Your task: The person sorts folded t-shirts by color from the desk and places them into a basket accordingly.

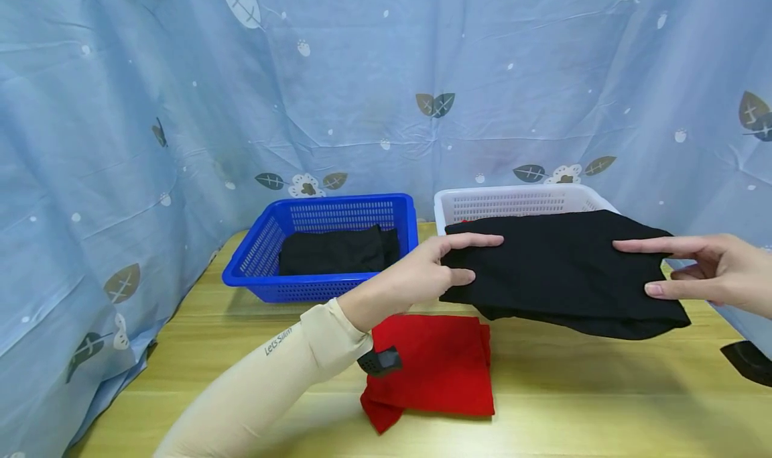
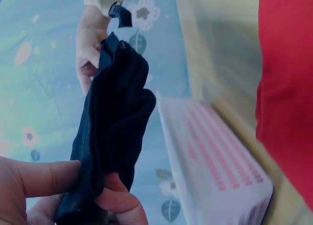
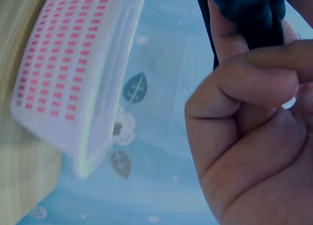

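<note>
A folded black cloth [image 1: 561, 270] is held up in the air between both hands, stretched out sideways in front of the white basket [image 1: 443, 203]. My left hand [image 1: 431, 270] pinches its left end, thumb and fingers on either side of the layers in the left wrist view. At the other end my right hand [image 1: 718, 273] grips the fabric between thumb and fingers; in the right wrist view its remaining fingers are curled in. Below the left forearm, a red folded cloth [image 1: 437, 367] lies on the wooden table [image 1: 579, 404], one corner sticking out toward the front.
At the back left stands a blue basket [image 1: 319, 280] with black folded cloth [image 1: 332, 251] inside. Red shows through the slots of the white basket, whose front is mostly covered by the raised cloth. A blue patterned curtain [image 1: 386, 76] hangs behind and along the left side.
</note>
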`<state>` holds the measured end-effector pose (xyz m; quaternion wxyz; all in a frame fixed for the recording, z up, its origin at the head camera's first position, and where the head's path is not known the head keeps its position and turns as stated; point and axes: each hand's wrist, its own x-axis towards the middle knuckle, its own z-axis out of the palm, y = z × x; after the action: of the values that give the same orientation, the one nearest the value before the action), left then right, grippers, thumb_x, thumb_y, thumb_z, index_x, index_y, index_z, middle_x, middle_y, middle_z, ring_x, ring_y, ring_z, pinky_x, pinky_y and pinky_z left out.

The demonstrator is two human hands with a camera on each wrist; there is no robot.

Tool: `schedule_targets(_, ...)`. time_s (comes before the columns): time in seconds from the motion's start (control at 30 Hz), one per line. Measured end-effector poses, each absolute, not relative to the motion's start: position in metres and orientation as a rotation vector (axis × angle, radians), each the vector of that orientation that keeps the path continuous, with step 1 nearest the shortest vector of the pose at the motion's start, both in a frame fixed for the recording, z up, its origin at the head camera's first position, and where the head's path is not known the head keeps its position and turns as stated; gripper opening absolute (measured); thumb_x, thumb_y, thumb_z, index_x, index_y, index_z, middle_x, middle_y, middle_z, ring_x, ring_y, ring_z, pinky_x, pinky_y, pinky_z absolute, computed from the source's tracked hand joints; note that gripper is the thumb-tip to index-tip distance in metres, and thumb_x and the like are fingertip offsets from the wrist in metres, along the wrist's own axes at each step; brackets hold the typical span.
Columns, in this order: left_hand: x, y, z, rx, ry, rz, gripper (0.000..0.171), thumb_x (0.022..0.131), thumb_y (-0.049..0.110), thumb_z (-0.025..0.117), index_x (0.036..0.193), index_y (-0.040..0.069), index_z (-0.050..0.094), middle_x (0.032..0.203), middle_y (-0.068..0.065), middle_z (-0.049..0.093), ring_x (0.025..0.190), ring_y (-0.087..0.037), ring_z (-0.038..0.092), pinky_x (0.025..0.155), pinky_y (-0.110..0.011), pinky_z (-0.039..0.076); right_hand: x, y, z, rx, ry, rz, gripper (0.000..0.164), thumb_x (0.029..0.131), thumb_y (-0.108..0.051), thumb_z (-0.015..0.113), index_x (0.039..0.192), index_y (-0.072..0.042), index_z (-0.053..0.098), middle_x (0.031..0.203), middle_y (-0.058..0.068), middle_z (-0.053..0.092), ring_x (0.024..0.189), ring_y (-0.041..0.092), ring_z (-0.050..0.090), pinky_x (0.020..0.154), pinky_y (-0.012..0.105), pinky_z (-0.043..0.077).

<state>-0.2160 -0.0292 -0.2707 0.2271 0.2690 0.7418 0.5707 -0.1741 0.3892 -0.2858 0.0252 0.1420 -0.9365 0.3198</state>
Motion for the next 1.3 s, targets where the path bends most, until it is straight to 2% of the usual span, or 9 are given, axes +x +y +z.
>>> schedule_targets(0.2, -0.223, -0.05, -0.263, 0.77, 2.205, 1.523, 0.057, 0.106, 0.004, 0.059, 0.147, 0.044, 0.064, 0.151, 0.015, 0.06, 0.106, -0.007, 0.063, 0.091, -0.031, 0.049, -0.186, 0.368, -0.275, 0.413, -2.968, 1.052, 0.067, 0.1, -0.02, 0.078, 0.16, -0.035, 0.052, 0.067, -0.007, 0.028, 0.054, 0.022, 0.04, 0.052, 0.034, 0.033)
schedule_targets(0.43, -0.233, -0.076, -0.256, 0.758, 2.27, 1.538, 0.057, 0.107, 0.002, 0.056, 0.149, 0.039, 0.063, 0.163, 0.012, 0.046, 0.143, -0.013, 0.048, 0.115, -0.041, 0.047, -0.201, 0.334, -0.266, 0.528, -2.927, 1.165, 0.066, 0.1, -0.02, 0.078, 0.16, -0.033, 0.052, 0.067, -0.005, 0.025, 0.056, 0.022, 0.039, 0.054, 0.035, 0.036)
schedule_targets(0.5, -0.236, -0.085, -0.254, 0.744, 2.282, 1.55, 0.057, 0.107, 0.001, 0.055, 0.149, 0.038, 0.064, 0.166, 0.012, 0.042, 0.15, -0.016, 0.043, 0.119, -0.046, 0.046, -0.205, 0.324, -0.264, 0.53, -2.929, 1.169, 0.066, 0.1, -0.023, 0.079, 0.16, -0.034, 0.053, 0.083, -0.007, 0.049, 0.07, 0.017, 0.049, 0.06, 0.032, 0.039)
schedule_targets(0.6, -0.239, -0.099, -0.252, 0.721, 2.324, 1.549, 0.056, 0.107, 0.002, 0.055, 0.148, 0.039, 0.064, 0.17, 0.013, 0.037, 0.161, -0.016, 0.027, 0.128, -0.055, 0.034, -0.213, 0.309, -0.262, 0.543, -2.928, 1.184, 0.066, 0.099, -0.026, 0.08, 0.159, -0.037, 0.054, 0.106, -0.004, 0.056, 0.08, 0.013, 0.052, 0.064, 0.032, 0.042)
schedule_targets(0.67, -0.242, -0.108, -0.251, 0.704, 2.351, 1.552, 0.056, 0.106, 0.002, 0.055, 0.148, 0.038, 0.064, 0.17, 0.014, 0.036, 0.163, -0.015, 0.022, 0.13, -0.058, 0.031, -0.218, 0.298, -0.26, 0.565, -2.926, 1.184, 0.066, 0.099, -0.028, 0.08, 0.158, -0.038, 0.054, 0.105, -0.004, 0.058, 0.076, 0.012, 0.048, 0.064, 0.032, 0.041)
schedule_targets(0.83, -0.249, -0.128, -0.249, 0.664, 2.338, 1.61, 0.057, 0.106, -0.001, 0.052, 0.15, 0.033, 0.064, 0.166, 0.009, 0.045, 0.152, -0.019, 0.046, 0.126, -0.053, 0.04, -0.232, 0.271, -0.26, 0.626, -2.887, 1.236, 0.064, 0.097, -0.032, 0.082, 0.156, -0.037, 0.057, 0.062, -0.003, 0.027, 0.053, 0.018, 0.023, 0.052, 0.035, 0.035)
schedule_targets(0.9, -0.252, -0.135, -0.248, 0.639, 2.336, 1.628, 0.057, 0.106, -0.002, 0.051, 0.15, 0.031, 0.063, 0.165, 0.006, 0.047, 0.149, -0.021, 0.052, 0.126, -0.052, 0.04, -0.237, 0.261, -0.26, 0.628, -2.881, 1.23, 0.064, 0.096, -0.035, 0.083, 0.155, -0.039, 0.058, 0.067, -0.004, 0.039, 0.057, 0.017, 0.03, 0.051, 0.033, 0.036)
schedule_targets(1.1, -0.259, -0.159, -0.248, 0.56, 2.423, 1.605, 0.058, 0.106, -0.002, 0.05, 0.152, 0.031, 0.061, 0.173, 0.005, 0.034, 0.162, -0.021, 0.027, 0.132, -0.058, 0.027, -0.252, 0.231, -0.259, 0.642, -2.896, 1.305, 0.064, 0.095, -0.039, 0.083, 0.154, -0.04, 0.059, 0.061, -0.006, 0.027, 0.052, 0.014, 0.02, 0.05, 0.035, 0.032)
schedule_targets(1.3, -0.266, -0.184, -0.248, 0.501, 2.485, 1.582, 0.058, 0.105, -0.003, 0.05, 0.153, 0.028, 0.061, 0.178, 0.004, 0.023, 0.168, -0.023, 0.01, 0.133, -0.061, 0.02, -0.266, 0.205, -0.26, 0.694, -2.881, 1.365, 0.062, 0.095, -0.038, 0.084, 0.152, -0.04, 0.061, 0.092, 0.0, 0.054, 0.07, 0.017, 0.046, 0.056, 0.031, 0.041)
